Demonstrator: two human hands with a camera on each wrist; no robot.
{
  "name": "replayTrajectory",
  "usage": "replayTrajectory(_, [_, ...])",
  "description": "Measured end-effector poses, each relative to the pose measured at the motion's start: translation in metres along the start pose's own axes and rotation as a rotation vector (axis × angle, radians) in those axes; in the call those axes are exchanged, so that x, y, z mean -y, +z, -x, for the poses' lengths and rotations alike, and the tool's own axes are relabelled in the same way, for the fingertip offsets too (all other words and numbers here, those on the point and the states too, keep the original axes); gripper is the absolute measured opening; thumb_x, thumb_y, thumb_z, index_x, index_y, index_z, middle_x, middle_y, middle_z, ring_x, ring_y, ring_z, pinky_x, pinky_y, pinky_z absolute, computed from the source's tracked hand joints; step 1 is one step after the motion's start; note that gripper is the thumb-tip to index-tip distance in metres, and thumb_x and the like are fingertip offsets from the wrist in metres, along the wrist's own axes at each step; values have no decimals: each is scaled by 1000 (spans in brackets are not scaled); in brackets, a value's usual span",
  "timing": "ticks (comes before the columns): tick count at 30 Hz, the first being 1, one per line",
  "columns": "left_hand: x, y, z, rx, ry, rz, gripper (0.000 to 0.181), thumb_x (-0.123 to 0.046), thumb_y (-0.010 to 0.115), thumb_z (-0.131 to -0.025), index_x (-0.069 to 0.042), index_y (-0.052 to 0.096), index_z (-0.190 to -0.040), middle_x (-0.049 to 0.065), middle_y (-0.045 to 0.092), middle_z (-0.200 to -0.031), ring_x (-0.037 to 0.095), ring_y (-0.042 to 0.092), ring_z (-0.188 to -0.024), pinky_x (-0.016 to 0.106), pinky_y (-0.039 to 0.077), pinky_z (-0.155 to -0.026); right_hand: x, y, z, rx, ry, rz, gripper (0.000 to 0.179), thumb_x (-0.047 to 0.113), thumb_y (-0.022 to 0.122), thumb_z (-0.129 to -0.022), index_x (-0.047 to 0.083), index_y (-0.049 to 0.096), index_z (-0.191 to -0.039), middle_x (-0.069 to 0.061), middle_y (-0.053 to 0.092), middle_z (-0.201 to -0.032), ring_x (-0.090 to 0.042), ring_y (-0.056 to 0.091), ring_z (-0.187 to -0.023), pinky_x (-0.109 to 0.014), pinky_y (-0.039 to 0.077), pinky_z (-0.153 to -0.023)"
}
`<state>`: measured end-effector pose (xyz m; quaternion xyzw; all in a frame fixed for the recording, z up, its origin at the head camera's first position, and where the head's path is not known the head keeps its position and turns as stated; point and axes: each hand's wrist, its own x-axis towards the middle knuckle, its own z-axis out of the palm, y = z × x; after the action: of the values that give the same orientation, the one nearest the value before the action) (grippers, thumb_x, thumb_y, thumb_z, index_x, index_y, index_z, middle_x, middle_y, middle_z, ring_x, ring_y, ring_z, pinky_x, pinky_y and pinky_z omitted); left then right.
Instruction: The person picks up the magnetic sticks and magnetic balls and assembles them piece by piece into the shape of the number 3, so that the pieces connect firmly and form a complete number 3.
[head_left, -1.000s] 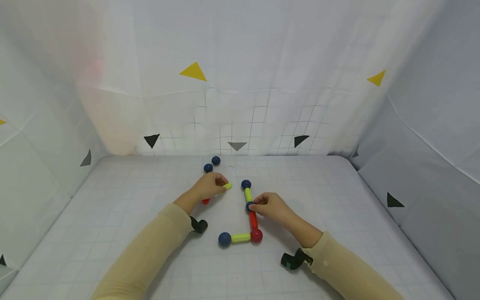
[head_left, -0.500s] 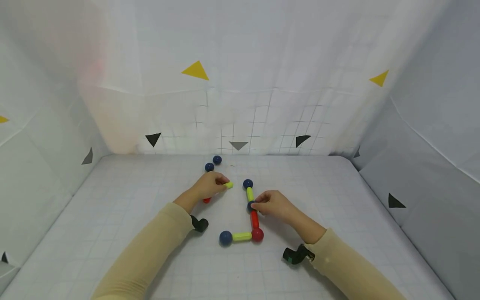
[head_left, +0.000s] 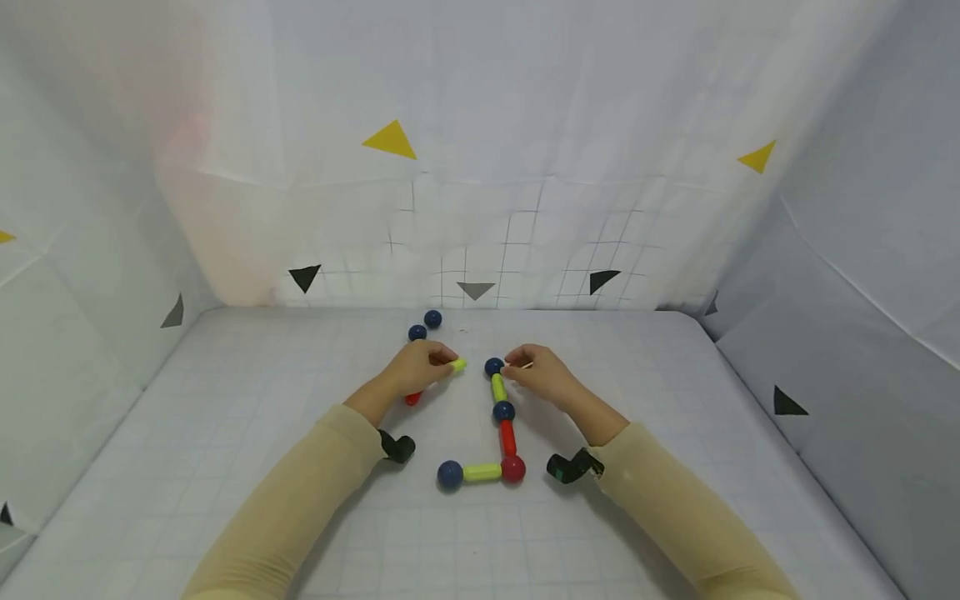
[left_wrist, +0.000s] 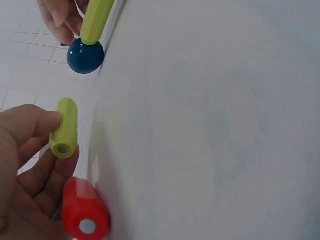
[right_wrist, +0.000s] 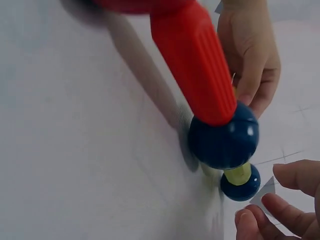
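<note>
The white tabletop (head_left: 450, 554), faintly ruled with a grid, has rounded far corners and is bounded by pale hanging cloth on the left (head_left: 75, 208), right (head_left: 862, 250) and far (head_left: 480, 83) sides. The far cloth carries grid lines low down, plus yellow (head_left: 391, 141), black (head_left: 305, 277) and grey (head_left: 476, 290) triangles. Near the middle lies a joined chain: from far to near, a far blue ball (head_left: 493, 367), far green rod (head_left: 499, 388), middle blue ball (head_left: 503, 412), red rod (head_left: 507, 438) and red ball (head_left: 513, 469), then leftward a near green rod (head_left: 482, 473) and near blue ball (head_left: 450, 475). The left hand (head_left: 420, 367) has its grip clamped on another green rod (head_left: 459, 365), left of the chain's far end; a second red rod (head_left: 413, 399) is partly hidden by that hand, with two blue balls (head_left: 432, 318) beyond. Half a second ago the right hand (head_left: 543, 377) was at the middle blue ball; now it is farther off, beside the far blue ball, its grip apart. The left hand and chain keep almost the same places.
</note>
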<state>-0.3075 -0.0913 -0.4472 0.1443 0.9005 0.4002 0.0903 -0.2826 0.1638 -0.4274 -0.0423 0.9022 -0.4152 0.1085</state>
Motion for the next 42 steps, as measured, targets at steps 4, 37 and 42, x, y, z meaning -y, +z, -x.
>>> replayTrajectory(4, [-1, 0, 0, -3, 5, 11, 20, -23, 70, -94, -17, 74, -113, -3, 69, -106, 16, 63, -101, 37, 51, -92, 2, 3, -10, -22, -4, 14, 36, 29, 70, -94, 8, 64, -123, -8, 64, -116, -24, 60, -103, -33, 54, -83])
replayTrajectory(37, [-17, 13, -15, 45, 72, -3, 20, -19, 69, -96, -15, 74, -115, -3, 70, -110, 15, 62, -103, 33, 51, -93, -8, 10, -24, 11, -2, -152, 34, 20, 73, -92, 6, 67, -123, -10, 66, -118, -24, 59, -105, -38, 50, -89])
replayTrajectory(42, [-20, 15, -16, 44, 68, -16, 19, -16, 69, -96, -15, 74, -114, -2, 70, -110, 16, 62, -104, 34, 50, -96, -9, 10, -24, 6, -6, -158, 34, 20, 73, -92, 6, 67, -122, -10, 66, -117, -24, 60, -105, -38, 50, -90])
